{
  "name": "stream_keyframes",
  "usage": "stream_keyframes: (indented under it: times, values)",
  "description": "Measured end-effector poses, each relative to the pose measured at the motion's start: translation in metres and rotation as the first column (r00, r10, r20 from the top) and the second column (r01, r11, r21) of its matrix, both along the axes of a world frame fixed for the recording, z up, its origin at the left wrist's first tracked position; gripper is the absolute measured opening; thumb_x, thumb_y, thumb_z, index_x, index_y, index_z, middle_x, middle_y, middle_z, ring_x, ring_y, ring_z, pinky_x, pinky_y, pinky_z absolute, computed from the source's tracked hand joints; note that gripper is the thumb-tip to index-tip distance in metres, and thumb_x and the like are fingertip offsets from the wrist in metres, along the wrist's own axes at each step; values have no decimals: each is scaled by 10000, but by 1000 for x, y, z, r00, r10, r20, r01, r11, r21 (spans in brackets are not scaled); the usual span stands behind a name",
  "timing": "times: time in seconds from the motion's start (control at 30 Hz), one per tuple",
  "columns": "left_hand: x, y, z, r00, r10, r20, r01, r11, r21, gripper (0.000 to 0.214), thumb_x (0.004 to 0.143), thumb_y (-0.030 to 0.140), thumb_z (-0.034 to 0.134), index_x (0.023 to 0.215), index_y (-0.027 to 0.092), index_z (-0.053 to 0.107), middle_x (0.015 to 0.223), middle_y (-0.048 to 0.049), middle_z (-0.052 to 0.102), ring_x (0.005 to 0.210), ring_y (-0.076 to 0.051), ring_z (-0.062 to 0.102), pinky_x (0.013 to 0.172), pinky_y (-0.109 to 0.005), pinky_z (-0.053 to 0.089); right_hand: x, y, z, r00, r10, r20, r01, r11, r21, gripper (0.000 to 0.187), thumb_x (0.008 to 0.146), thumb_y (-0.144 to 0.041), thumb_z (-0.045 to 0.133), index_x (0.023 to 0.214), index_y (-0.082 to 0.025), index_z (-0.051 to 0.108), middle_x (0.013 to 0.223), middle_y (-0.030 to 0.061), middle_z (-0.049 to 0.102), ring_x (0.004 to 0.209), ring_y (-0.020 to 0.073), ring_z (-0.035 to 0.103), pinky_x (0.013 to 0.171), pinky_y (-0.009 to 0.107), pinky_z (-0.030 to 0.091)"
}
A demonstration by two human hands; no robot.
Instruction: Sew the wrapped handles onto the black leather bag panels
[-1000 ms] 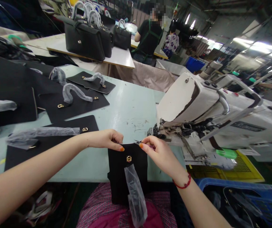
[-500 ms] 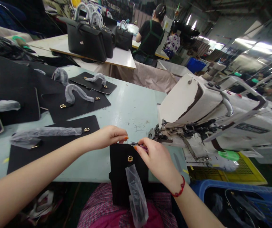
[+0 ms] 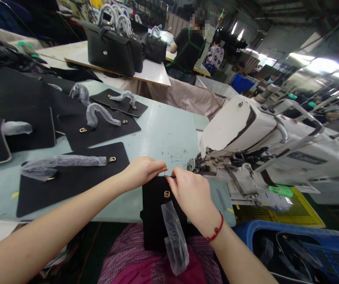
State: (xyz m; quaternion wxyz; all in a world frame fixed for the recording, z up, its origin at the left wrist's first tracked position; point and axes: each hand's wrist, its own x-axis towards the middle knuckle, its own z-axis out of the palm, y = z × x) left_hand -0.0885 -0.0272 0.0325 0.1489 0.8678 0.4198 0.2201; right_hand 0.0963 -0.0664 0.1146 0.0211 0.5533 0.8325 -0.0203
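A black leather bag panel [image 3: 153,215] hangs over the table's near edge onto my lap. It carries a gold metal fitting [image 3: 167,194] and a handle in clear plastic wrap [image 3: 175,236]. At the panel's top edge my left hand [image 3: 147,170] is closed in a pinch on what looks like a fine thread. My right hand [image 3: 190,193], with a red cord bracelet at the wrist, is closed around small thread snips [image 3: 169,176]. Their blades point left towards the left fingertips; most of the tool is hidden by my fingers.
More black panels with wrapped handles [image 3: 74,181] lie on the pale green table [image 3: 157,138] to the left. A white sewing machine [image 3: 231,130] stands close on the right, a blue basket [image 3: 246,236] below it. Finished black bags [image 3: 110,51] and a co-worker [image 3: 187,49] are behind.
My right hand has moved slightly left and up, closer to my left fingertips, and the snips are now more hidden. My left hand has shifted slightly right in view.
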Motion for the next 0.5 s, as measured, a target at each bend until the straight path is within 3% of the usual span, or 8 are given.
stream_keyframes:
  times: [0.13, 0.2, 0.3, 0.4, 0.5]
  values:
    - [4, -4, -2, 999, 27, 43, -27, 1000, 8, 390, 989, 391, 341, 808, 183, 617, 625, -11, 567, 583, -132, 506, 550, -242, 291, -7, -2, 4, 999, -1, 38, 1, 1000, 9, 142, 925, -309, 572, 873, -186, 621, 773, 78, 719, 687, 235, 705, 528, 264, 400]
    - [3, -4, -2, 993, 69, 98, -62, 996, -69, 365, 979, 381, 374, 779, 185, 608, 611, 1, 574, 570, -122, 501, 557, -239, 303, -8, -3, 4, 999, -4, 32, 4, 1000, 4, 143, 923, -307, 573, 868, -186, 627, 770, 76, 719, 696, 236, 705, 532, 267, 403]
    - [-7, -2, -1, 932, 252, 261, -192, 953, -235, 389, 981, 371, 365, 743, 181, 607, 642, -3, 630, 588, -121, 532, 613, -246, 379, 1, -8, 3, 998, -19, -55, 19, 1000, -5, 153, 934, -314, 551, 892, -198, 641, 788, 55, 723, 706, 223, 703, 559, 271, 414]
    - [-32, -10, -5, 820, 438, 369, -386, 899, -209, 375, 983, 382, 357, 871, 183, 655, 876, -51, 708, 824, -170, 615, 788, -299, 445, 35, -18, -10, 958, -77, -277, 72, 997, -28, 201, 959, -355, 506, 1045, -227, 636, 896, 39, 731, 792, 200, 703, 641, 271, 453]
    - [-60, -42, -20, 836, 486, 254, -477, 873, -98, 325, 957, 387, 417, 913, 191, 672, 1072, -80, 705, 1027, -236, 600, 941, -382, 410, 91, -27, -46, 882, -223, -415, 214, 974, -70, 258, 972, -378, 454, 1048, -202, 628, 923, 64, 723, 816, 208, 693, 692, 294, 493]
